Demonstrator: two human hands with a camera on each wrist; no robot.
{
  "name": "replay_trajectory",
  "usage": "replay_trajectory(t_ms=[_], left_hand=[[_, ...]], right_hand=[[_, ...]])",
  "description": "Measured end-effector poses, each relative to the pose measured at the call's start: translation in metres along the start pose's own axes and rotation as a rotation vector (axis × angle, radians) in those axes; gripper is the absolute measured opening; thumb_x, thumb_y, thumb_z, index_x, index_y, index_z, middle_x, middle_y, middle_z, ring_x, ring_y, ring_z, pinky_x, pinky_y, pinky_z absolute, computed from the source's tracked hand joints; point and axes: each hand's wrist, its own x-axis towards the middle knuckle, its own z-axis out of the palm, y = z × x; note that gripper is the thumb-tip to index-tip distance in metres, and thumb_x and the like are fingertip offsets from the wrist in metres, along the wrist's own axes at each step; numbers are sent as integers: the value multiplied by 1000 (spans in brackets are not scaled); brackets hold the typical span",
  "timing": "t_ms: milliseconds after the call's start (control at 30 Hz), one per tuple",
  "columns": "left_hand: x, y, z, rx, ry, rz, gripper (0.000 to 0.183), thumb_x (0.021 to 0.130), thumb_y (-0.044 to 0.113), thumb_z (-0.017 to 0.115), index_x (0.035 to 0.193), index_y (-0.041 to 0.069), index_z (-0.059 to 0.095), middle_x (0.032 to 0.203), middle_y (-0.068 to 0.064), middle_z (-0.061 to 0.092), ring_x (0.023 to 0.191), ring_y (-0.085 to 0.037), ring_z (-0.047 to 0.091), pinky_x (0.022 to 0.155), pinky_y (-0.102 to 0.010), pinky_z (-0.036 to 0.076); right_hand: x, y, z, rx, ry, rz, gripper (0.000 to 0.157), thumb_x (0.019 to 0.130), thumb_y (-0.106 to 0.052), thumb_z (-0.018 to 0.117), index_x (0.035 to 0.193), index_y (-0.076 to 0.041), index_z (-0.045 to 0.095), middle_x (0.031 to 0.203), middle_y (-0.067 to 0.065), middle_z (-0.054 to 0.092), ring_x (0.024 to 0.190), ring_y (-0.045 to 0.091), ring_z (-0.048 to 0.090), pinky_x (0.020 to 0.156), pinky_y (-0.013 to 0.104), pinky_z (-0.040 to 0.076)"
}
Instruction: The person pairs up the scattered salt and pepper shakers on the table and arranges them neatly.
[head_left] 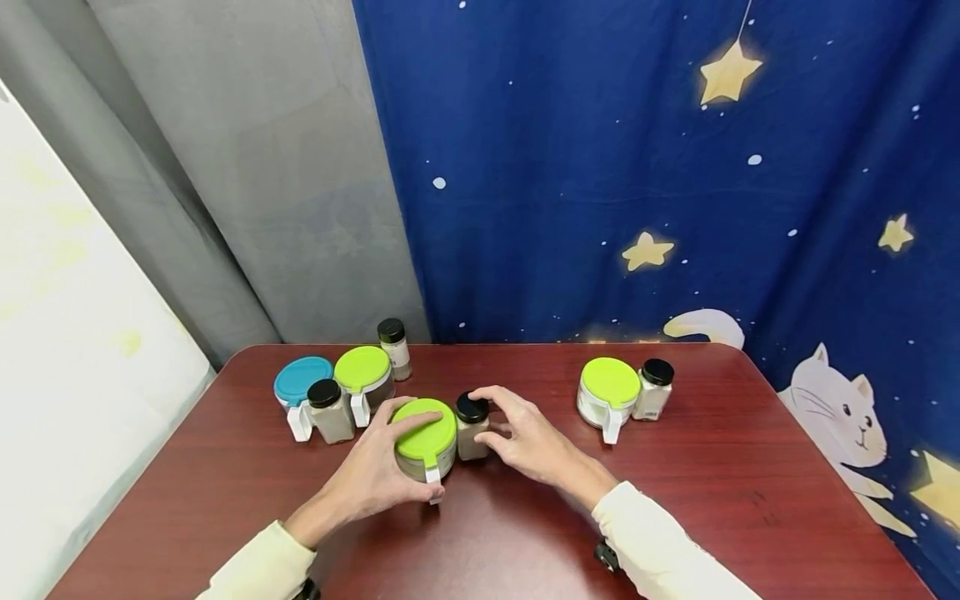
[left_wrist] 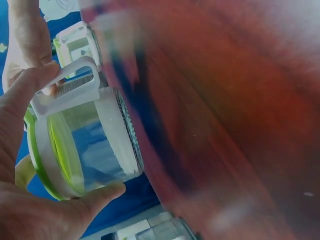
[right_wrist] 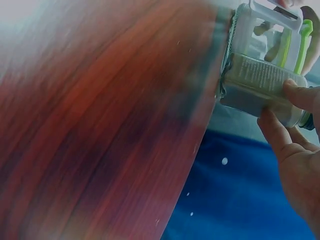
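Observation:
My left hand (head_left: pixel 371 471) grips a clear seasoning jar with a green lid (head_left: pixel 426 427) and a white handle, near the middle of the table. Its thumb is near the handle and its fingers reach around the lid. In the left wrist view, white contents show low in this seasoning jar (left_wrist: pixel 117 135). Right beside it stands a square spice jar with a black cap (head_left: pixel 472 437). My right hand (head_left: pixel 532 442) holds that spice jar between thumb and fingers. Printed text and brownish contents show on the spice jar (right_wrist: pixel 257 80) in the right wrist view.
On the left are a blue-lidded jar (head_left: pixel 302 379), a black-capped spice jar (head_left: pixel 333 414), another green-lidded jar (head_left: pixel 363 368) and a small shaker (head_left: pixel 395 354). A green-lidded jar (head_left: pixel 611 383) and a black-capped jar (head_left: pixel 652 396) stand right. Curtains (head_left: pixel 525 208) hang behind the table (head_left: pixel 712 483).

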Motion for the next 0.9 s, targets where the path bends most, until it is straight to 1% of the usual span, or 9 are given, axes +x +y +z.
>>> replay_trajectory(t_ms=[100, 233, 333, 400, 500, 600, 700, 833, 900], left_hand=[[12, 1, 5, -35, -27, 3, 84, 59, 32, 100, 135, 29, 64, 146, -5, 39, 118, -27, 53, 91, -47, 49], [34, -1, 15, -76, -64, 44, 84, 58, 29, 101, 133, 27, 63, 142, -5, 41, 117, -25, 53, 92, -47, 49], [50, -3, 23, -92, -79, 81, 86, 55, 28, 101, 132, 24, 63, 140, -7, 42, 117, -26, 53, 94, -47, 48], [60, -5, 29, -98, -94, 96, 86, 55, 27, 102, 132, 23, 63, 140, -8, 41, 118, -26, 52, 96, -46, 47], [78, -8, 38, -103, -114, 119, 87, 55, 26, 102, 132, 22, 62, 139, -8, 41, 120, -26, 51, 98, -46, 46], [93, -9, 42, -111, -141, 123, 86, 56, 25, 101, 132, 21, 62, 138, -8, 41, 120, -26, 50, 98, -45, 45], [105, -9, 46, -124, -163, 100, 85, 57, 23, 101, 132, 21, 62, 139, -8, 40, 120, -26, 50, 98, -44, 45], [115, -8, 52, -153, -190, 62, 86, 58, 19, 100, 133, 21, 59, 141, -9, 37, 121, -27, 49, 100, -44, 43], [119, -7, 54, -166, -204, 60, 87, 58, 17, 100, 134, 20, 57, 143, -10, 35, 122, -27, 47, 100, -45, 43]], right_hand=[[0, 5, -7, -10, 21, 8, 52, 90, 7, 73, 136, -7, 54, 132, 7, 58, 119, 21, 59, 90, 30, 53], [-2, 15, -19, -16, 59, 31, 52, 88, 10, 74, 134, -5, 55, 131, 8, 58, 120, 22, 58, 89, 30, 53], [-3, 23, -26, -13, 85, 46, 52, 86, 12, 74, 132, -4, 55, 129, 11, 59, 119, 25, 57, 88, 31, 54], [-2, 27, -30, -25, 107, 50, 52, 86, 13, 74, 131, -3, 55, 128, 13, 59, 118, 26, 58, 88, 32, 54], [-2, 33, -37, -77, 143, 66, 53, 85, 14, 74, 132, -3, 56, 128, 14, 59, 119, 27, 57, 88, 34, 54], [-1, 37, -42, -123, 174, 99, 54, 85, 13, 75, 133, -3, 55, 129, 15, 59, 121, 27, 57, 88, 35, 54], [0, 43, -43, -125, 209, 142, 54, 86, 13, 74, 133, -4, 55, 129, 15, 61, 118, 27, 59, 88, 34, 54], [-1, 48, -42, -115, 269, 201, 55, 86, 14, 72, 134, -5, 55, 124, 15, 64, 108, 27, 62, 86, 36, 55], [-1, 48, -42, -121, 291, 221, 55, 87, 13, 72, 135, -6, 54, 122, 14, 65, 105, 27, 63, 84, 36, 55]])
